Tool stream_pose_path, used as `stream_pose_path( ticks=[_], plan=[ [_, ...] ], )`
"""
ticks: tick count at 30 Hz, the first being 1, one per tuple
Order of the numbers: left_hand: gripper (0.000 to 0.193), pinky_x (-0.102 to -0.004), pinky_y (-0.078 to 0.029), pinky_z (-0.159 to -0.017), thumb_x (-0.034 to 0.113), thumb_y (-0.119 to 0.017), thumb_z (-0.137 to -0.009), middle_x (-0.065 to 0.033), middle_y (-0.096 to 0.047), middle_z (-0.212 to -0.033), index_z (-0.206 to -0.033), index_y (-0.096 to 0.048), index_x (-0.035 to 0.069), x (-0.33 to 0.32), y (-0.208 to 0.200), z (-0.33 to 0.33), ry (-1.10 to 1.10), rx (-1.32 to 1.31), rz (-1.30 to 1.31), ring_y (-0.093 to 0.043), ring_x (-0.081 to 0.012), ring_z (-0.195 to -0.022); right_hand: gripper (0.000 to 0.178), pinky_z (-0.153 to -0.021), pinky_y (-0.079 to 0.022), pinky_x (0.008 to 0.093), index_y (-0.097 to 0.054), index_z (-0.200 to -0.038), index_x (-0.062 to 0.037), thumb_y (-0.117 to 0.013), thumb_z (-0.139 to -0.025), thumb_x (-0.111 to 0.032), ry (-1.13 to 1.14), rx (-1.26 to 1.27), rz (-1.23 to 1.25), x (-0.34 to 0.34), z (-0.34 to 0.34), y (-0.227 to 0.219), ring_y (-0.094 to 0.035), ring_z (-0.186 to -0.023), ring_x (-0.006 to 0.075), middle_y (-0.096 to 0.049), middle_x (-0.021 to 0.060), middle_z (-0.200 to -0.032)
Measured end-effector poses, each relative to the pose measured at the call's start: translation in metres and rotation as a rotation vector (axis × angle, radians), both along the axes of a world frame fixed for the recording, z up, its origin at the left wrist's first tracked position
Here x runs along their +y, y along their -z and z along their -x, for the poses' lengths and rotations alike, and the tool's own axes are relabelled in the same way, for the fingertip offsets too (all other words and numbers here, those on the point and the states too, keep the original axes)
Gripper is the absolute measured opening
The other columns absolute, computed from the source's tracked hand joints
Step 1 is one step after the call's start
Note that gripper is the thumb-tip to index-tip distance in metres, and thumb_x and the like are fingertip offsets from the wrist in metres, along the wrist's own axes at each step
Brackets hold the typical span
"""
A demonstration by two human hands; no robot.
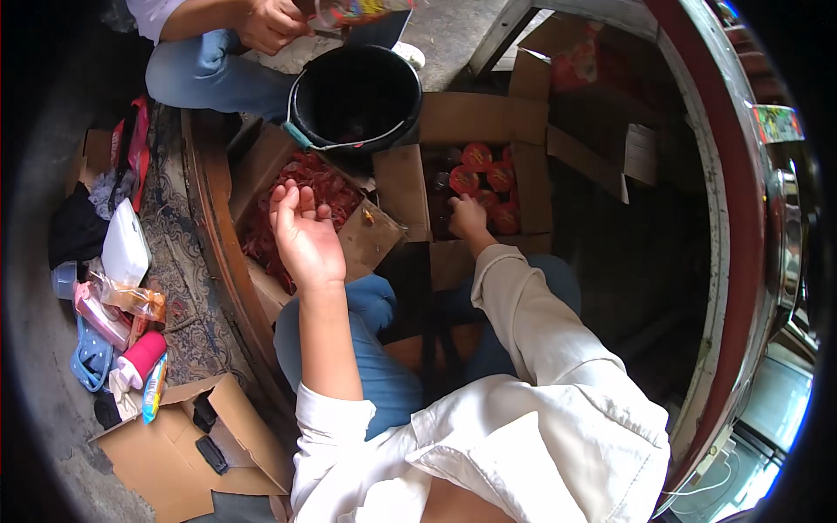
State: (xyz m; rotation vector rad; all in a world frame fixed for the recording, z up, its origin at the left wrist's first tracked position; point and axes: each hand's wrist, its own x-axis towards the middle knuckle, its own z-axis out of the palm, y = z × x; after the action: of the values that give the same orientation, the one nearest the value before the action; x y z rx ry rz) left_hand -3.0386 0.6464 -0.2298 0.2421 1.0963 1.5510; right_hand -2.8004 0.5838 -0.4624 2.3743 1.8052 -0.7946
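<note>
My left hand (309, 240) is raised, palm up, fingers loosely bent and apart, with nothing in it. Below it is a cardboard box filled with crinkled red wrappers or packets (301, 170). My right hand (469, 218) reaches into a second open cardboard box (484, 118). Its fingers are curled down at the left side of several round red-lidded containers (500, 177); the fingertips and anything in them are hidden. Darker round tops show along that box's left side.
A black bucket (301, 96) with a wire handle stands beyond the boxes. Across from me another person's hand (272, 24) is near a clear container. Bags, a white box (126, 244) and a pink bottle (142, 358) lie at left. A red-and-white frame (715, 174) rises at right.
</note>
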Motion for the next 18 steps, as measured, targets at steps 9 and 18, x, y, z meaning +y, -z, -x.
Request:
stream_pose_path(
  ticks=[9,18],
  plan=[
    [0.017,-0.031,-0.039,-0.077,0.02,-0.058,-0.084,0.0002,-0.058,-0.102,-0.099,-0.056,0.012,0.004,0.003,0.005,0.086,-0.169,0.062,-0.053,-0.0132,-0.091,0.1,-0.089,-0.045,0.0458,-0.029,-0.131,-0.0048,-0.082,-0.053,-0.038,0.553,-0.243,0.234,-0.013,0.011,0.007,-0.048,-0.113,0.0338,-0.037,0.0153,-0.129],
    [0.02,-0.0301,-0.038,-0.078,0.021,-0.058,-0.084,0.0005,-0.056,-0.106,-0.102,-0.055,0.012,0.003,0.006,0.003,0.13,-0.147,0.039,-0.051,-0.0125,-0.094,0.09,-0.086,-0.044,0.0512,-0.033,-0.123,-0.0058,-0.083,-0.054,-0.034,0.356,-0.357,0.04,-0.022,0.007,0.042,-0.048,-0.113,0.0367,-0.034,0.0178,-0.131]
  ],
)
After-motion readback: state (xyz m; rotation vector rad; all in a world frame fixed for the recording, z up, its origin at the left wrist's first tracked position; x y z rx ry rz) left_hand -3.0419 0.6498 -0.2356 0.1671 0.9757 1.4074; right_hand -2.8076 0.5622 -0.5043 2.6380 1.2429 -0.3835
